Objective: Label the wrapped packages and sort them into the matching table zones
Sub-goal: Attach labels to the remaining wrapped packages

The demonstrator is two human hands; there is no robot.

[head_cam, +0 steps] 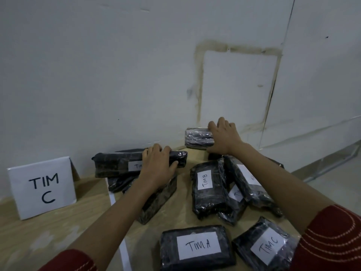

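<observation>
Packages (210, 189) crowd wall (117, 75); left hand (158, 167), right hand (224, 137) grip

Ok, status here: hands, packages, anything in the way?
Left hand grips long package atop the stack. Right hand grips far package by the wall. Loose labelled packages crowd the near table.

Glossy black throughout are the film-wrapped rectangular packages (209, 188): the long package (117, 162) at ten o'clock, the far package (196, 137) at twelve, the flat package (170, 251) at six, its white paper label (198, 245) handwritten in black. The white folded card sign (42, 187) at nine o'clock has black marker letters. The wooden tabletop (58, 227) is pale tan. The right red fabric sleeve (332, 237) at five and left sleeve (74, 261) at seven carry white stitched arcs. The grey-white wall (97, 75) bears a yellow-brown stain outline (199, 75) at one.
</observation>
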